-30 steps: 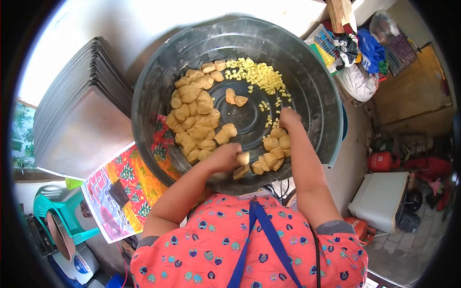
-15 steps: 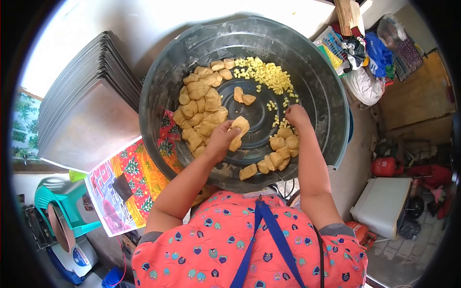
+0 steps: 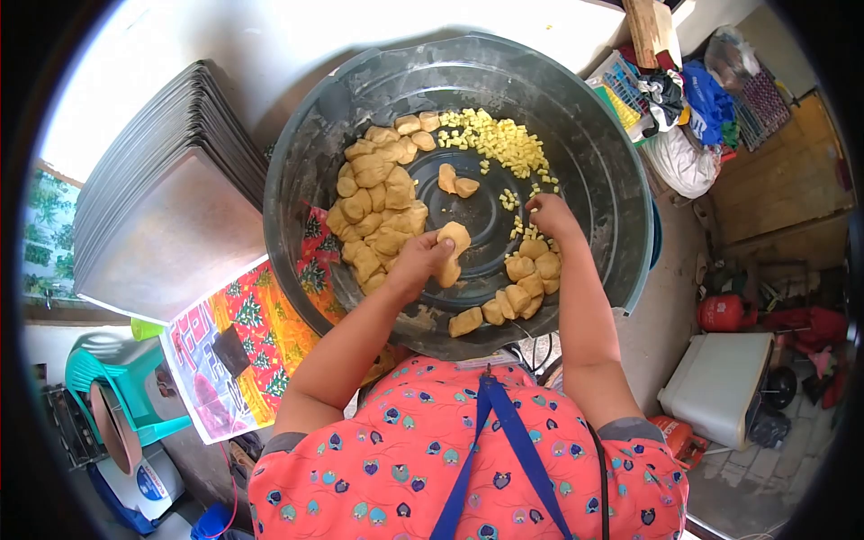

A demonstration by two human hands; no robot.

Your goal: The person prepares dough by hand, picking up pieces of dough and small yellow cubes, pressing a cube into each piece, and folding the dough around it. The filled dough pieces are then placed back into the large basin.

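A large dark round basin holds dough and small yellow cubes. My left hand pinches a flattened piece of dough over the basin's lower middle. To its left lies a big cluster of dough pieces. My right hand is at the lower end of the yellow cubes, fingers bent together; what they hold, if anything, is too small to tell. Below that hand sits a curved group of dough balls. Two joined dough pieces rest near the basin's centre.
Stacked metal trays lean at the left beside a patterned sheet. A teal chair stands lower left. On the right are a white box, a red tank and piled bags.
My right hand has shifted slightly left and down among the cubes. My left hand and its dough have moved slightly, and the dough is tilted differently.
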